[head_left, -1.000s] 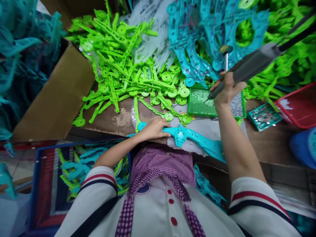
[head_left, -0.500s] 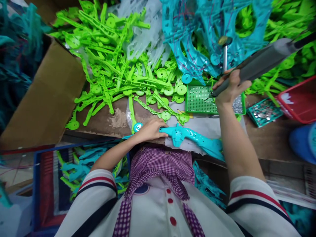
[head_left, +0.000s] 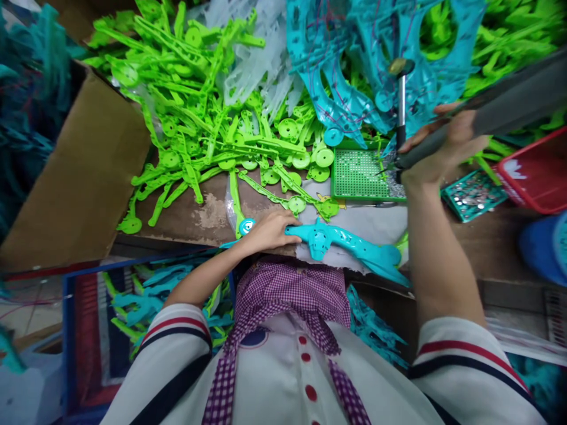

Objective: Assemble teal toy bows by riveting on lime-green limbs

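My left hand (head_left: 275,230) is closed on the narrow middle of a long turquoise plastic part (head_left: 339,237), which lies along the table's front edge. Wrapped around a grey electric screwdriver (head_left: 500,103) is my right hand (head_left: 438,154). The screwdriver's thin bit points left over a green tray (head_left: 349,196) with a perforated plate and small silver screws. Just left of the right hand, a hammer (head_left: 402,97) rises in front of hanging turquoise parts (head_left: 349,103); the screwdriver's nose hides part of its handle.
Lime-green plastic pieces (head_left: 199,130) are heaped across the back and left. To the right are a small teal tray (head_left: 473,195) of metal bits, a red bin (head_left: 538,177) and a blue container (head_left: 544,248). A cardboard box (head_left: 80,177) stands left, above a blue crate (head_left: 68,342).
My right hand and the screwdriver have shifted right and slightly nearer to me, with the bit still over the green tray. My left hand stays on the turquoise part.
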Demonstrator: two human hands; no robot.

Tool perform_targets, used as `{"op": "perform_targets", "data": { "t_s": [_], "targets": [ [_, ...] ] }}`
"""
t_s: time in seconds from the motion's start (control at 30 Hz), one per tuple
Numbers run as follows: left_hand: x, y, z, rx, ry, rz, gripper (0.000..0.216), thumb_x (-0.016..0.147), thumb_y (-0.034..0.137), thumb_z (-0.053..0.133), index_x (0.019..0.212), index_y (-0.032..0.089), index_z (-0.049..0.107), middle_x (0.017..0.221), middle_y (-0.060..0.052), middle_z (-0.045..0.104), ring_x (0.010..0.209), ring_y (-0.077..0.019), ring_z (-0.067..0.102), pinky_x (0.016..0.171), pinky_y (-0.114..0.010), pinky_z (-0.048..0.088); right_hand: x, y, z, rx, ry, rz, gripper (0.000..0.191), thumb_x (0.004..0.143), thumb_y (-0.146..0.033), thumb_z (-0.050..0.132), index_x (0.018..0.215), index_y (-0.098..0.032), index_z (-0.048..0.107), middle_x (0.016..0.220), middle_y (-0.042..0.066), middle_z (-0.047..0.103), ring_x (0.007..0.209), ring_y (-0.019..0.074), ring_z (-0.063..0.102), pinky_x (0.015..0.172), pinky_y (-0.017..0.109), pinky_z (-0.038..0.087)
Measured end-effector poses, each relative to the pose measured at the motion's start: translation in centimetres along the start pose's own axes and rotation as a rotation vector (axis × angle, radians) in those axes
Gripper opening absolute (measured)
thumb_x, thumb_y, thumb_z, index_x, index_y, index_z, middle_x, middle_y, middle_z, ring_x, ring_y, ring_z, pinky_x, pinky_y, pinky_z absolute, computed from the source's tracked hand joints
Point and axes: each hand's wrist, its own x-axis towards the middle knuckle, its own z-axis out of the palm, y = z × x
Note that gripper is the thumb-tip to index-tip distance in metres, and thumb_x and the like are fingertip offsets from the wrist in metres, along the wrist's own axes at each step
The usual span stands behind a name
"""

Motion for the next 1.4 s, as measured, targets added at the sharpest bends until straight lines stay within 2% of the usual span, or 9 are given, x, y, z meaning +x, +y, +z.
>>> {"op": "perform_targets", "data": {
  "t_s": [0.1, 0.17, 0.3, 0.5, 0.6, 0.9, 1.2, 1.3, 1.4],
  "targets": [
    [0.0, -0.2, 0.1, -0.003, 0.010, 0.026, 0.041, 0.085, 0.043, 0.078, 0.118, 0.020, 0.073, 0.111, -0.009, 0.072, 0.109, -0.0275, 0.067, 0.097, -0.042, 0.051, -2.8, -4.9, -1.9, 0.156, -0.052, 0.049, 0.057, 0.083, -0.077, 0.050, 0.072, -0.022, 0.063, 0.042, -0.007, 0.038, 0.029, 0.0090, 0.035, 0.028, 0.023, 0.021],
    [0.1, -0.3, 0.1, 0.002, -0.001, 0.028, 0.039, 0.084, 0.041, 0.079, 0.116, 0.019, 0.074, 0.109, -0.009, 0.073, 0.108, -0.0273, 0.067, 0.096, -0.042, 0.051, -5.9, -7.7, -3.3, 0.222, -0.303, 0.154, 0.057, 0.080, -0.078, 0.055, 0.080, -0.023, 0.069, 0.045, -0.005, 0.045, 0.031, 0.0119, 0.041, 0.029, 0.025, 0.027],
    [0.2, 0.0, -0.2, 0.009, -0.016, 0.009, 0.040, 0.083, 0.038, 0.081, 0.117, 0.018, 0.074, 0.109, -0.009, 0.073, 0.106, -0.0270, 0.067, 0.096, -0.042, 0.051, -10.8, -9.9, -4.5, 0.173, -0.473, 0.297, 0.049, 0.070, -0.074, 0.071, 0.083, -0.027, 0.070, 0.048, -0.004, 0.050, 0.036, 0.0155, 0.048, 0.039, 0.033, 0.044],
    [0.1, 0.3, -0.3, 0.020, -0.015, 0.003, 0.036, 0.085, 0.041, 0.078, 0.116, 0.022, 0.074, 0.109, -0.008, 0.072, 0.106, -0.0266, 0.065, 0.096, -0.042, 0.049, -11.5, -9.4, -3.5, 0.157, -0.467, 0.414, 0.047, 0.062, -0.072, 0.075, 0.075, -0.028, 0.064, 0.045, -0.005, 0.045, 0.033, 0.0154, 0.044, 0.032, 0.031, 0.036],
    [0.2, 0.3, -0.2, 0.023, -0.005, -0.006, 0.037, 0.083, 0.041, 0.080, 0.115, 0.022, 0.074, 0.109, -0.007, 0.072, 0.106, -0.0263, 0.065, 0.097, -0.042, 0.048, -12.0, -9.0, -3.5, 0.135, -0.434, 0.424, 0.049, 0.061, -0.072, 0.076, 0.077, -0.027, 0.064, 0.045, -0.006, 0.046, 0.033, 0.0153, 0.045, 0.031, 0.029, 0.035],
    [0.2, 0.2, -0.1, 0.038, -0.024, -0.026, 0.039, 0.084, 0.041, 0.079, 0.117, 0.021, 0.074, 0.110, -0.008, 0.071, 0.110, -0.0286, 0.063, 0.098, -0.044, 0.047, -12.6, -7.9, -3.4, 0.243, -0.526, 0.422, 0.039, 0.066, -0.061, 0.080, 0.075, -0.025, 0.065, 0.047, -0.005, 0.049, 0.034, 0.0128, 0.046, 0.031, 0.025, 0.037],
    [0.1, -0.1, 0.1, 0.001, -0.010, -0.010, 0.039, 0.083, 0.040, 0.080, 0.117, 0.021, 0.074, 0.111, -0.007, 0.071, 0.109, -0.0272, 0.064, 0.097, -0.043, 0.049, -13.2, -7.7, -3.7, 0.222, -0.550, 0.446, 0.045, 0.063, -0.066, 0.080, 0.068, -0.026, 0.059, 0.044, -0.006, 0.047, 0.033, 0.0137, 0.044, 0.029, 0.026, 0.035],
    [0.1, -0.2, 0.2, 0.000, -0.003, -0.002, 0.040, 0.083, 0.042, 0.080, 0.117, 0.022, 0.074, 0.110, -0.007, 0.071, 0.108, -0.0272, 0.065, 0.097, -0.043, 0.049, -12.5, -7.7, -3.6, 0.193, -0.567, 0.451, 0.043, 0.062, -0.066, 0.080, 0.071, -0.027, 0.065, 0.042, -0.005, 0.049, 0.030, 0.0150, 0.044, 0.028, 0.028, 0.033],
    [0.1, -0.2, 0.2, 0.009, -0.003, 0.003, 0.038, 0.085, 0.044, 0.078, 0.116, 0.022, 0.074, 0.110, -0.008, 0.072, 0.109, -0.0276, 0.065, 0.097, -0.043, 0.049, -9.3, -6.4, -2.4, 0.186, -0.380, 0.345, 0.042, 0.072, -0.065, 0.072, 0.084, -0.026, 0.073, 0.043, -0.005, 0.050, 0.030, 0.0138, 0.043, 0.028, 0.027, 0.029]
  ]
}}
